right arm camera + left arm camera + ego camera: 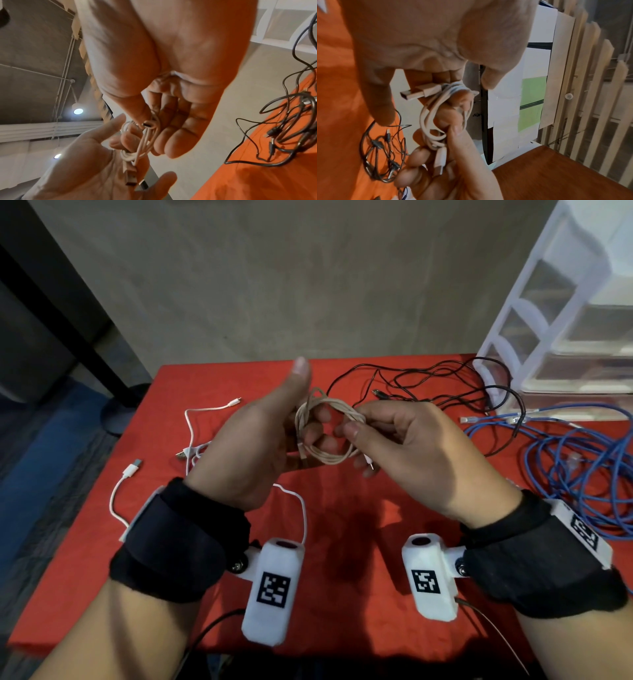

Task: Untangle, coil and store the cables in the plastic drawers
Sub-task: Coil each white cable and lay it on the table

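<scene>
Both hands hold one off-white USB cable coil (pixel 337 458) above the red table (pixel 342 542). My left hand (pixel 270 433) has its fingers through the coil, with the thumb raised. In the left wrist view the coil (pixel 423 121) is looped round the curled left fingers, and a USB plug (pixel 416 93) sticks out beside them. My right hand (pixel 404 440) pinches the coil's right side between thumb and forefinger. In the right wrist view the strands (pixel 145 142) run from that pinch down to the left palm. The clear plastic drawers (pixel 561 313) stand at the table's far right.
A tangled black cable (pixel 445 385) lies behind the hands, near the drawers. A long blue cable (pixel 575 467) is heaped at the right edge. Two white cables (pixel 191 433) (pixel 120 494) lie loose on the left. A grey wall rises behind the table.
</scene>
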